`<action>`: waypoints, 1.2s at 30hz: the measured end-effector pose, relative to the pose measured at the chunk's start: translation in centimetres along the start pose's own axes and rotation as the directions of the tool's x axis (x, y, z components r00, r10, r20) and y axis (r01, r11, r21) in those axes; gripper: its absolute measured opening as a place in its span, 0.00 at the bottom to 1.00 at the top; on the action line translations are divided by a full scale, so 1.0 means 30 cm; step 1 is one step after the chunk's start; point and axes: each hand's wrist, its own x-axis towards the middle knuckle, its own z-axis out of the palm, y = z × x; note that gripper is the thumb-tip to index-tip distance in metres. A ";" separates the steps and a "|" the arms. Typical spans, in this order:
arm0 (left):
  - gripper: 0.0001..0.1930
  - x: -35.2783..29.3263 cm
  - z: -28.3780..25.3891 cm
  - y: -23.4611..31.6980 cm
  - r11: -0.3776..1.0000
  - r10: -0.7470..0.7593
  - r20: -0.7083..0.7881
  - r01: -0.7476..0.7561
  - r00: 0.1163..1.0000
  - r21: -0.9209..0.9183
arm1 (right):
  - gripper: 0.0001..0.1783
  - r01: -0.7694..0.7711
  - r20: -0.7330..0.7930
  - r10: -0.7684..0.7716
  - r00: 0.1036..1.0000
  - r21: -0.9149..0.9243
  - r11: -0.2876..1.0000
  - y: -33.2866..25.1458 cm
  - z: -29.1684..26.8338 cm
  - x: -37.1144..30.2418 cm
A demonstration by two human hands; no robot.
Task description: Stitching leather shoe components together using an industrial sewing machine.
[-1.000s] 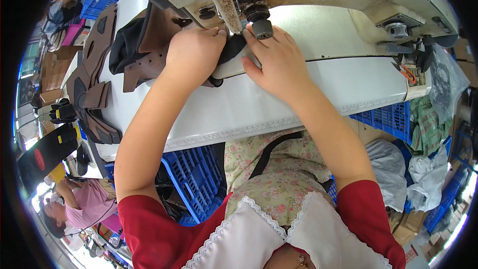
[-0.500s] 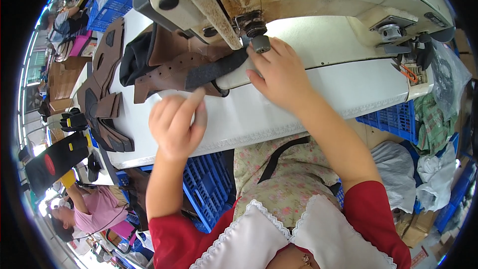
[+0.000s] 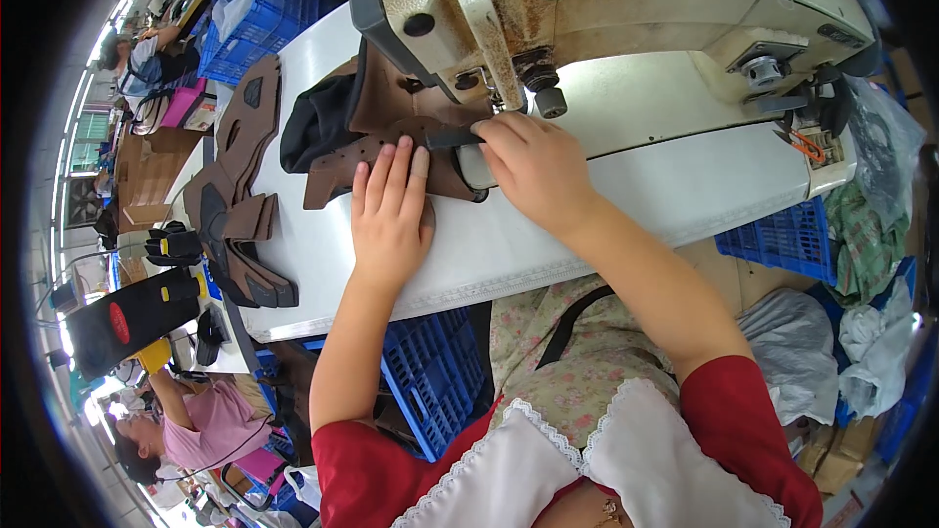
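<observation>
Fingers (image 3: 389,178) of the left hand (image 3: 389,230) rest on perforated, matte brown material (image 3: 335,172).

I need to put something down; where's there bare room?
White tabletop is bare between the left hand and stacked brown pieces, and between the right hand and orange-handled tool. So is the machine bed under the sewing machine's arm. It's crowded below the sewing head: brown workpiece, black strip.

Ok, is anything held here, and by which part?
The right hand seems to pinch the narrow black fabric strip by its right end; the left hand rests fingers flat on the perforated brown leather piece, holding nothing.
</observation>
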 end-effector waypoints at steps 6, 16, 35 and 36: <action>0.36 0.095 0.020 -0.040 0.993 0.092 -0.086 -0.085 0.992 0.082 | 0.09 -0.054 -0.080 0.057 0.995 0.040 0.998 -0.004 0.000 -0.008; 0.20 0.203 -0.075 -0.086 0.922 0.323 -0.114 -0.285 0.940 0.262 | 0.11 0.008 -0.082 -0.006 0.997 0.023 1.000 0.013 -0.004 -0.031; 0.22 0.157 -0.118 -0.056 0.779 0.528 0.183 -0.559 0.829 0.283 | 0.22 -0.070 0.217 0.098 0.971 -0.132 0.989 -0.078 -0.023 -0.049; 0.21 0.157 -0.121 -0.053 0.795 0.515 0.177 -0.544 0.839 0.268 | 0.23 -0.075 0.264 0.111 0.958 -0.140 0.987 -0.075 -0.023 -0.046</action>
